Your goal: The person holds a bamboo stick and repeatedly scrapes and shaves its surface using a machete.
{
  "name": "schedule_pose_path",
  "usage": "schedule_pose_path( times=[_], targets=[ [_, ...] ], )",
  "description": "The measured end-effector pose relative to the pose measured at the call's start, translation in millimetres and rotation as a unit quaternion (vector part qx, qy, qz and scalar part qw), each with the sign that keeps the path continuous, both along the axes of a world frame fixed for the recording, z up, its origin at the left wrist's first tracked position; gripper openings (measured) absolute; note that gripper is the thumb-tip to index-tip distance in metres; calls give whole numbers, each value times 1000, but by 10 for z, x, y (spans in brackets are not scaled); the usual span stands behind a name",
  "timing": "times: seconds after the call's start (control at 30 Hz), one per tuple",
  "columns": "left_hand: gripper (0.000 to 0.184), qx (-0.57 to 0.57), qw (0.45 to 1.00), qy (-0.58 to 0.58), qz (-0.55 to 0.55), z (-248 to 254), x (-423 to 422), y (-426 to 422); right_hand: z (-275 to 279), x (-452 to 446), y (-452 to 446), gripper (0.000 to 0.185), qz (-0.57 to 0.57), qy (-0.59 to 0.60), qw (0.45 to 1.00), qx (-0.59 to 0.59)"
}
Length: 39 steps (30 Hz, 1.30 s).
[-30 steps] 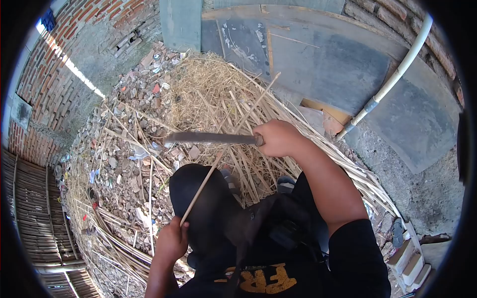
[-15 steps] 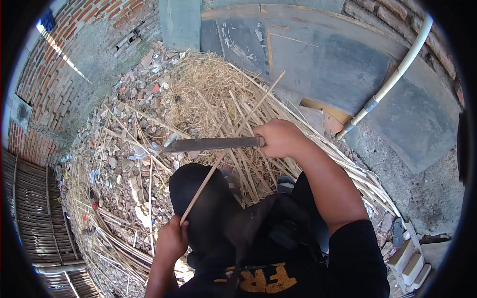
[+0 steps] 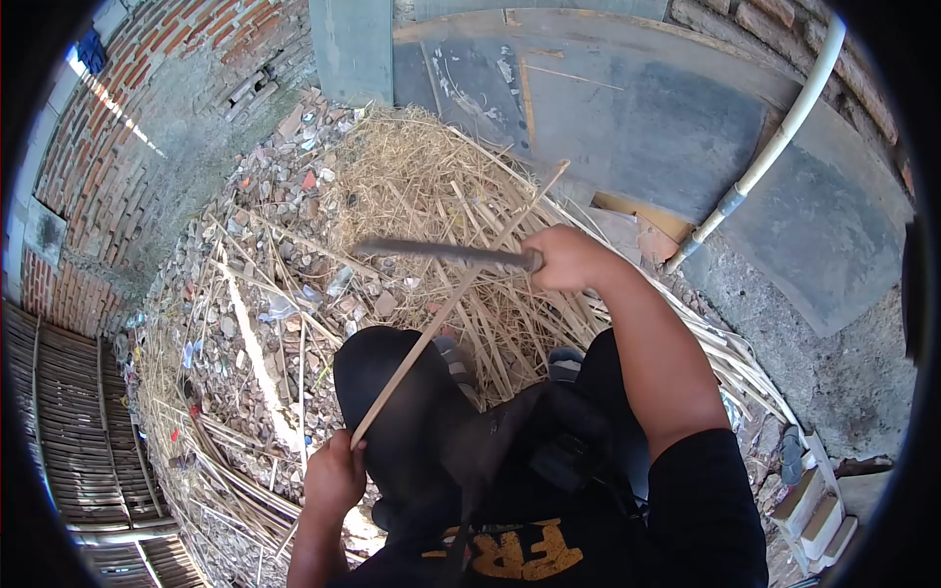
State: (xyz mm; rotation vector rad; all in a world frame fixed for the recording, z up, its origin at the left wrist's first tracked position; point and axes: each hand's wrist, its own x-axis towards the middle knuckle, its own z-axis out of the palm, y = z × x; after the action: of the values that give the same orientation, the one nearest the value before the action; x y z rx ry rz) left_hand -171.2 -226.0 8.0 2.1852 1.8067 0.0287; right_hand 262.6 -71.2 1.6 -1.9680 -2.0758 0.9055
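My right hand (image 3: 564,259) is closed around the handle of a machete (image 3: 441,252), whose dark blade points left and is a little smeared by motion. A long bamboo strip (image 3: 412,361) slants from lower left to upper right, passing over my knee. Its near end is gripped in my left hand (image 3: 334,474), with the fingers wrapped round it. The blade crosses the strip in view, near its middle; whether the two touch I cannot tell. Around my feet lie many loose bamboo strips (image 3: 490,338).
A heap of fine shavings (image 3: 402,162) lies ahead, with rubble (image 3: 235,323) to the left. Grey boards (image 3: 637,127) lean along the far wall beside a white pipe (image 3: 774,152). A brick wall (image 3: 167,88) and a bamboo slat panel (image 3: 74,412) stand at left.
My right hand has moved up and slightly right with the machete, and the blade sits higher along the strip. My left hand has shifted slightly left and stays closed on the strip.
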Motion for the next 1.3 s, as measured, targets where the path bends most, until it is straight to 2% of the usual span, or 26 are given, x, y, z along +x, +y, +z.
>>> schedule_pose_path(
  times=[0.07,0.17,0.2,0.3,0.33,0.43,0.47,0.53,0.57,0.67,0.8,0.9,0.93,1.03,1.07,1.17,1.2,1.3],
  targets=[
    [17,-11,1000,-3,8,2,-17,-32,-407,408,248,41,-133,98,986,-4],
    [18,-18,1000,-12,16,12,-36,11,-574,469,248,42,-141,53,984,98],
    [18,-29,999,-12,21,51,-24,7,-410,377,221,40,-138,52,987,58],
    [17,-32,999,-28,15,94,-25,12,11,32,8,38,-41,-13,998,50],
    [17,-27,999,-36,7,99,-28,18,83,-77,-76,36,-13,-51,996,66],
    [17,-22,998,-55,11,97,-187,-24,15,-9,-47,37,2,-43,998,56],
    [15,-13,998,-66,15,79,-276,-66,-228,175,67,37,-67,22,996,62],
    [14,-15,998,-47,30,119,-360,-132,-503,522,216,37,-128,28,988,79],
    [14,-14,998,-38,40,135,-417,-156,-445,528,243,38,-157,32,983,89],
    [14,1,998,-40,48,64,-522,-194,-350,318,168,37,-155,80,981,82],
    [17,-1,998,-36,43,52,-455,-168,12,-111,-35,26,-15,-22,993,113],
    [19,-31,997,-51,51,61,-563,-153,-204,49,51,26,5,-30,994,108],
    [19,-42,995,-74,58,98,-601,-169,-326,211,129,33,-73,18,994,76],
    [17,-27,998,-44,40,199,-565,-185,-454,546,214,38,-147,23,983,110],
    [17,-45,997,-37,46,202,-595,-169,-404,514,183,39,-149,-2,983,107],
    [18,-51,995,-60,60,160,-627,-168,-160,301,64,40,-131,23,985,108],
    [20,-54,995,-68,54,134,-632,-164,-16,187,0,41,-111,-1,991,79],
    [26,-52,995,-84,32,44,-659,-146,88,-40,-122,39,0,-107,987,119]
  ],
)
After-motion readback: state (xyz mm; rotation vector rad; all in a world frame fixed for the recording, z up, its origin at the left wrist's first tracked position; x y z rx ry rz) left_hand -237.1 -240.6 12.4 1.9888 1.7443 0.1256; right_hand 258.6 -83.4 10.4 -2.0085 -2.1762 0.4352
